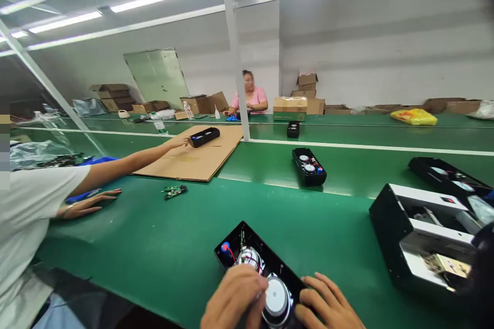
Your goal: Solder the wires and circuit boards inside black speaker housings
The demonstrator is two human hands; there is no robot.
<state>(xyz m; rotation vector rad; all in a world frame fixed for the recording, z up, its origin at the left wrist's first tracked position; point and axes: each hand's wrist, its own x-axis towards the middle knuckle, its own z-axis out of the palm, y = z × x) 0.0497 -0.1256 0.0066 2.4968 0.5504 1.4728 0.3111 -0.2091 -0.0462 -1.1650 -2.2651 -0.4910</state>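
Observation:
In front of me on the green table lies a black speaker box (284, 266), open side up and set at a slant. Two round silver speaker drivers (276, 295) are inside it, along with red wires and a blue-and-red round part (226, 248) at the far-left end. My left hand (237, 295) is over the box between the drivers, thumb and fingers pinched together; whatever is between them is hidden. With fingers bent over the right rim, my right hand (328, 306) holds the box.
A black-and-white divided bin (393, 231) with parts stands at the right. Other open speaker boxes (309, 167) lie beyond. Small circuit boards (175, 192) sit left of centre. From the left, a co-worker's arm (135, 160) reaches to a speaker box on cardboard (193, 162). Another person sits across.

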